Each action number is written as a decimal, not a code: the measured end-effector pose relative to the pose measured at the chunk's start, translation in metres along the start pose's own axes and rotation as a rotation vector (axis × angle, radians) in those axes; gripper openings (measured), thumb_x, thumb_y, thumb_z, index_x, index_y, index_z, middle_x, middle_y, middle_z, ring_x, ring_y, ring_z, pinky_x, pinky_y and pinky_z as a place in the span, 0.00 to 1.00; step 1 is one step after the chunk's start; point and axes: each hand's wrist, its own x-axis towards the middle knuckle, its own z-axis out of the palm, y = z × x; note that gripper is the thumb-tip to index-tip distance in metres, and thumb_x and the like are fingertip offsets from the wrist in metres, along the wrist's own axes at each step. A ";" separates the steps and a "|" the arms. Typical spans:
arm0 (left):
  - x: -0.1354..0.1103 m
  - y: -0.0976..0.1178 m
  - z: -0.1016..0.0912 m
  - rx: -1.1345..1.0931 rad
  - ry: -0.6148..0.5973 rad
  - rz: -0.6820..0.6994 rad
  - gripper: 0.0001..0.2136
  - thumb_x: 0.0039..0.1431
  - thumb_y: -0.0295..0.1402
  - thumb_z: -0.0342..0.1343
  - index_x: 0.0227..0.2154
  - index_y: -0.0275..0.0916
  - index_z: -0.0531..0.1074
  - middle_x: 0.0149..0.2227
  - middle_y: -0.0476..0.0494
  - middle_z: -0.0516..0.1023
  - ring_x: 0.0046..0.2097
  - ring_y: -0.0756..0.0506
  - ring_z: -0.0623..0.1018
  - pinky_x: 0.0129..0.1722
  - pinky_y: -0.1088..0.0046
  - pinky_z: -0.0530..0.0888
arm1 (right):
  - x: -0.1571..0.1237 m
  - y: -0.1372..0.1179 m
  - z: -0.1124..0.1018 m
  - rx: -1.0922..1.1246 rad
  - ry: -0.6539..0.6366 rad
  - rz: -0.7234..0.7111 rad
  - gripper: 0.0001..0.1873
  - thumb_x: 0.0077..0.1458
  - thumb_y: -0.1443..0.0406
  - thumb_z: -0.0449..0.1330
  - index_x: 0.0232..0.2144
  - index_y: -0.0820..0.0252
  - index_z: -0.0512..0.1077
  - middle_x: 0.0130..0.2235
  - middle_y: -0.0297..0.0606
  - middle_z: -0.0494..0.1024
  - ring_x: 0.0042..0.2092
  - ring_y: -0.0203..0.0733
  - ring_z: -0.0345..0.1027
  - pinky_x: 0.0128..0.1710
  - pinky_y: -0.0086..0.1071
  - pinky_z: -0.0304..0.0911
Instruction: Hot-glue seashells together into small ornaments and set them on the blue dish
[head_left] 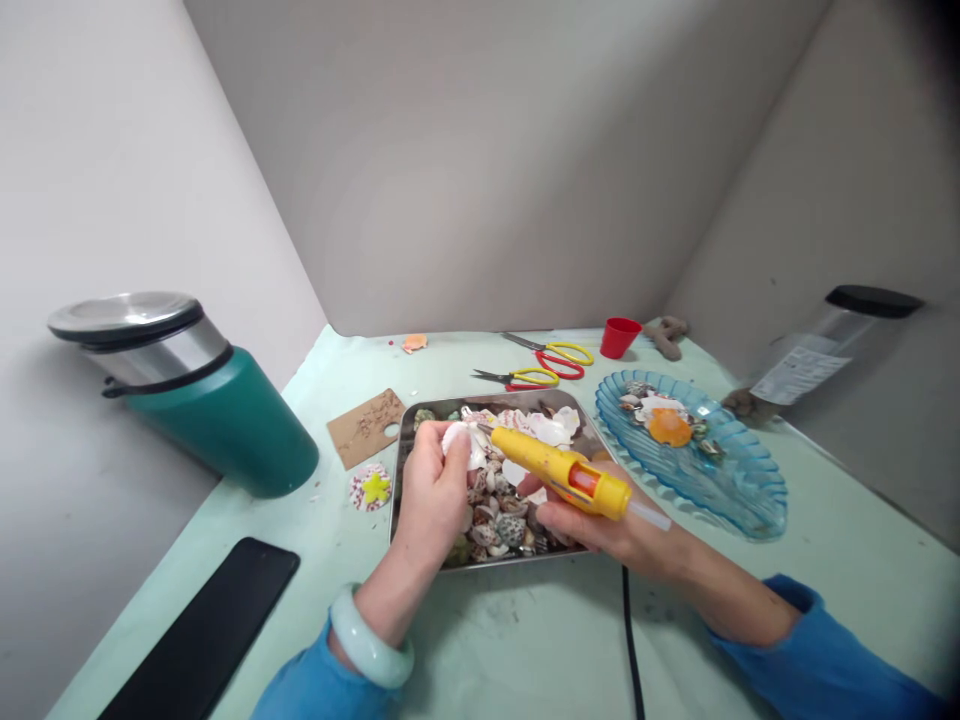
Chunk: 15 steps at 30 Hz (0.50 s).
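Note:
Pinched in my left hand (433, 490) is a white seashell (474, 452), held above the left side of a metal tray (510, 563). My right hand (592, 525) grips a yellow glue gun (551, 462), its nozzle pointing left at the shell. Whether the nozzle touches the shell, I cannot tell. A clear glue stick (649, 515) juts from the gun's rear end. Below both hands the tray holds many small spotted shells (510, 528), with flatter white shells (555, 428) toward its far side. My fingers partly hide the tray's contents.
Two pairs of scissors (525, 378) lie behind the tray, near a red cup (620, 338). On the right are a blue scalloped dish (739, 490) with shells and a tilted-looking jar (814, 365). A green bottle (232, 425), cardboard (364, 428) and phone (206, 630) are left. A black cord (631, 640) runs forward.

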 end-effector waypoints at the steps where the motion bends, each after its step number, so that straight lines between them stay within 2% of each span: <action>1: 0.000 0.000 0.000 0.002 0.003 0.002 0.09 0.59 0.40 0.52 0.34 0.39 0.65 0.20 0.54 0.67 0.22 0.51 0.66 0.21 0.78 0.61 | 0.000 0.000 0.000 -0.009 0.001 -0.005 0.18 0.54 0.56 0.59 0.37 0.66 0.76 0.16 0.27 0.63 0.18 0.32 0.55 0.17 0.27 0.50; 8: 0.000 0.000 0.000 0.052 -0.028 0.001 0.08 0.61 0.40 0.50 0.34 0.40 0.64 0.20 0.55 0.66 0.22 0.51 0.65 0.22 0.78 0.61 | 0.002 -0.001 0.000 0.004 0.011 -0.016 0.16 0.55 0.57 0.59 0.37 0.63 0.76 0.17 0.27 0.64 0.19 0.33 0.56 0.19 0.27 0.53; 15: -0.001 0.001 -0.001 0.046 0.009 0.012 0.08 0.61 0.40 0.51 0.34 0.41 0.64 0.21 0.54 0.67 0.22 0.51 0.66 0.22 0.77 0.62 | 0.001 -0.004 -0.002 -0.026 -0.007 -0.040 0.14 0.55 0.57 0.59 0.36 0.63 0.75 0.19 0.30 0.67 0.21 0.35 0.57 0.24 0.29 0.55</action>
